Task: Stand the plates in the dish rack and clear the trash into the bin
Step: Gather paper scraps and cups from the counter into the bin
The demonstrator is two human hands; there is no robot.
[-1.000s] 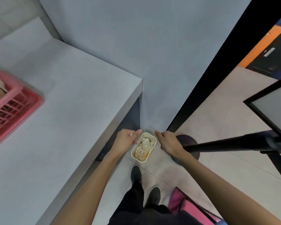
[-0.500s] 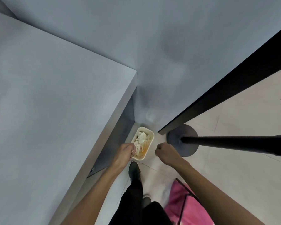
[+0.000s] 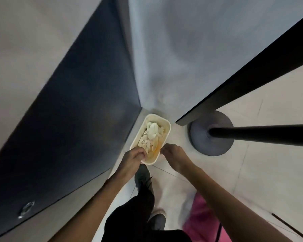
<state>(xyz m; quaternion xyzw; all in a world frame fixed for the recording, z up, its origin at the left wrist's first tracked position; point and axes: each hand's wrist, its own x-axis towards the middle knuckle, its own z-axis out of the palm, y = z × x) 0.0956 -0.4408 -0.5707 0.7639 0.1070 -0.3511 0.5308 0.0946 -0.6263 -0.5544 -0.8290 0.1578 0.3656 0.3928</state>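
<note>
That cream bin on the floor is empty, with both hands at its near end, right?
Not empty: the head view shows crumpled white trash in the cream bin. It stands on the floor, left hand and right hand at its near end.

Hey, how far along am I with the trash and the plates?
Done: crumpled white trash lies in the cream bin. In hand: the left hand and right hand are curled at the bin's near rim; whether they hold anything is unclear. Left: plates and dish rack are out of view.
</note>
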